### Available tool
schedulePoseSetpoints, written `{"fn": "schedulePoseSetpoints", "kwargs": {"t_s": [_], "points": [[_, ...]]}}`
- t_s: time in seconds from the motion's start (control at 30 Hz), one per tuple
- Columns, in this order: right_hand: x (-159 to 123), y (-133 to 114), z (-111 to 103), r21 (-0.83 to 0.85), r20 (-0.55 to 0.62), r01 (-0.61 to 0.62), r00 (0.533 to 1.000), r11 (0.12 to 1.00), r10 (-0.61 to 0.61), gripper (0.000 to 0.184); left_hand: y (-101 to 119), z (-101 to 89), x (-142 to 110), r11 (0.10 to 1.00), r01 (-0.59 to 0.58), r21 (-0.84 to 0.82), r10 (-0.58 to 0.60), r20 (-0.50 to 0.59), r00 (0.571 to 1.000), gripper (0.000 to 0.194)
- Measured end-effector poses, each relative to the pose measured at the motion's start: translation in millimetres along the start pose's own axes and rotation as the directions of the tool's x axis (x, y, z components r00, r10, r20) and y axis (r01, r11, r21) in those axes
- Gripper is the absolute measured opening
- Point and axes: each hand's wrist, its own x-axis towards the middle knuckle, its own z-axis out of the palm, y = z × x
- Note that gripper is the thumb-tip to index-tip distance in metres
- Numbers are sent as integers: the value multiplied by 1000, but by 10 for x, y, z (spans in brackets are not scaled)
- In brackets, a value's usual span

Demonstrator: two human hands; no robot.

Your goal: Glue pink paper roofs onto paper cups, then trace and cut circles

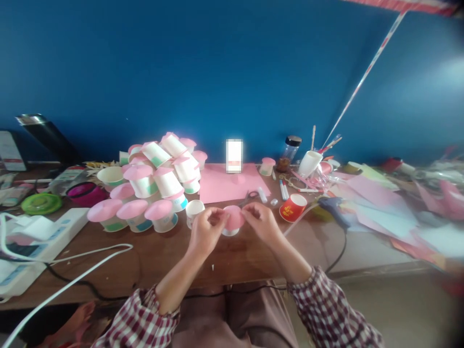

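Brown tabletop (163, 261) is carrying: piled pink-topped cups (161, 221) left of left hand (207, 229), power strip (70, 223) farther left; red cup (287, 213) right of right hand (264, 222); pink sheet (217, 186) lying beyond both.

Most of the small white paper cup (231, 232) hides under the round pink paper disc (234, 217); in the stack of pink-topped white paper cups (167, 184), front ones partly block rear ones. The upright bright rectangle (234, 151) is coarsened into unreadable squares. I can't read the yellow lettering on the red paper cup (294, 210). Pastel paper sheets (379, 208) blur together at right. The white plastic power strip (70, 228) and both maroon-checked sleeves (141, 319) run out of view.
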Motion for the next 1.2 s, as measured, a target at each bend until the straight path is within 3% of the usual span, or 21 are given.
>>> {"fn": "schedulePoseSetpoints", "kwargs": {"t_s": [0.1, 0.2, 0.3, 0.4, 0.57, 0.87, 0.93, 1.0, 1.07, 1.2], "points": [[-2, -16, -3, 191, -20, -106, 993, 976, 112, 23, 27, 3, -76, 1000, 11, 12, -10, -64, 998, 40], [20, -16, -12, 498, 5, -217, 969, 840, 247, 26, 7, 18, -177, 996, -22, 81, 33, -134, 990, 44], [39, -8, -21, 646, 26, -233, 959, 727, 284, 26, -99, 77, -222, 983, -27, 180, 47, -108, 993, 55], [38, 11, -20, 671, 48, -232, 961, 704, 271, 28, -223, 173, -176, 972, -40, 230, 61, -86, 994, 62], [22, 86, -72, 699, 59, -247, 955, 671, 290, 21, -268, 255, -81, 955, -104, 277, 117, -33, 993, 45], [-41, 171, -260, 747, 75, -279, 937, 604, 341, 17, -249, 87, -29, 938, -276, 210, 224, 239, 945, 51], [-60, 162, -257, 743, 84, -293, 933, 602, 351, 18, -231, 62, -36, 928, -311, 203, 270, 208, 940, 54], [-69, 140, -240, 718, 71, -296, 931, 629, 357, 20, -169, 50, -50, 935, -297, 193, 278, 121, 953, 43], [-68, 106, -204, 696, 42, -291, 929, 656, 368, 24, -72, 50, -56, 956, -235, 177, 232, 36, 972, 26], [-67, 38, -83, 703, -13, -251, 931, 666, 365, 29, 88, 79, -6, 992, -79, 98, 73, 56, 996, 38]]}}
